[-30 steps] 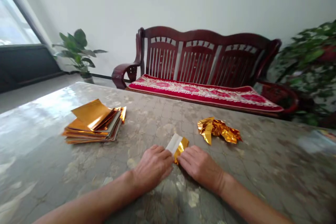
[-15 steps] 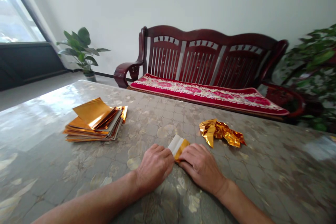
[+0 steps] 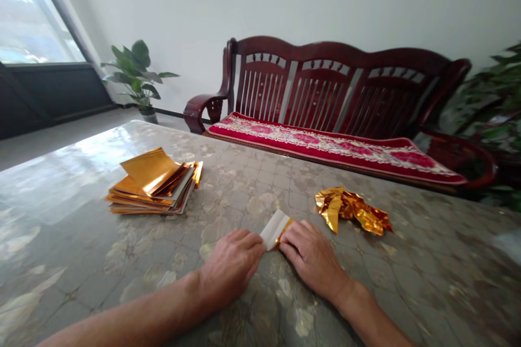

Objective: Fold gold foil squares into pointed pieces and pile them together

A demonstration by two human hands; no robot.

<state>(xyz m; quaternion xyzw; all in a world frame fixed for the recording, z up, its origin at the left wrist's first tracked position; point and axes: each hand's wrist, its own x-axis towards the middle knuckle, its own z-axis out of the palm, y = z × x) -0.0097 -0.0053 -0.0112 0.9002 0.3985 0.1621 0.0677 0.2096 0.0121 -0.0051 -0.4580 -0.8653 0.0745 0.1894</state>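
Observation:
A small folded paper, white on top with a gold foil edge, stands between my hands on the table. My left hand presses its left side, and my right hand holds its right side, hiding its lower part. A stack of gold foil sheets lies to the left of my hands, with its top sheet bent up. A crumpled piece of gold foil lies just beyond my right hand, not touching it.
The hands work on a mottled grey table top with a glossy, reflective surface. Beyond its far edge stands a dark red wooden bench with a red patterned cushion. A potted plant stands by a window, and leafy foliage is at the right.
The whole scene has shifted right in view as my head turned. The folded paper now shows more white and less gold, and both hands stay on it.

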